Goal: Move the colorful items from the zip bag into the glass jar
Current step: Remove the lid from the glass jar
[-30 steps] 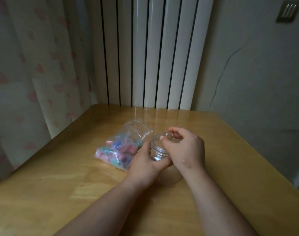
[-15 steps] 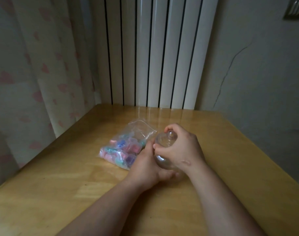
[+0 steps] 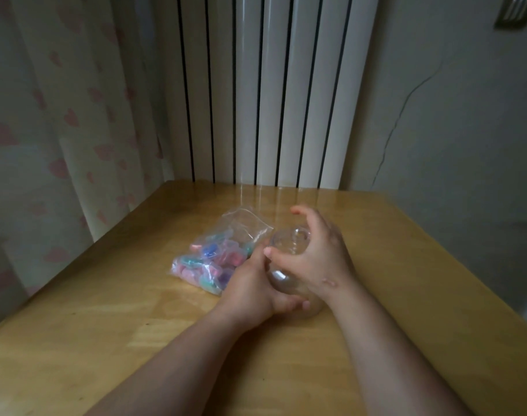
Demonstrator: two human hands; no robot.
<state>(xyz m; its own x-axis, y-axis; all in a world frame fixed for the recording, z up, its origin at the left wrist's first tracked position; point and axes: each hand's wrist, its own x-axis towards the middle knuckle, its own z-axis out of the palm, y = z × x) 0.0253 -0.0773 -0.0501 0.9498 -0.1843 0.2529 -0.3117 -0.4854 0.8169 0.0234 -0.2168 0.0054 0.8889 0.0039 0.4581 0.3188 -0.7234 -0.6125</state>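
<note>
Now hold the jar (image 3: 278, 277) tight with the left hand (image 3: 250, 291) wrapped round it. Turn the lid (image 3: 289, 239) slowly, right hand (image 3: 319, 258) curled over it. Mind the bag (image 3: 244, 223) of colorful bits (image 3: 214, 261) just left on the table (image 3: 106, 310).

1 glass jar (image 3: 286, 243), 1 zip bag (image 3: 244, 223), colorful items (image 3: 214, 256) uncountable, 1 left hand (image 3: 250, 285), 1 right hand (image 3: 319, 259), 1 table (image 3: 136, 310)

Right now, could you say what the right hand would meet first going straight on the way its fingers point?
Probably the bag, left of its fingers; the right hand grips the top of the jar, higher up, so it might pass over it.
</note>
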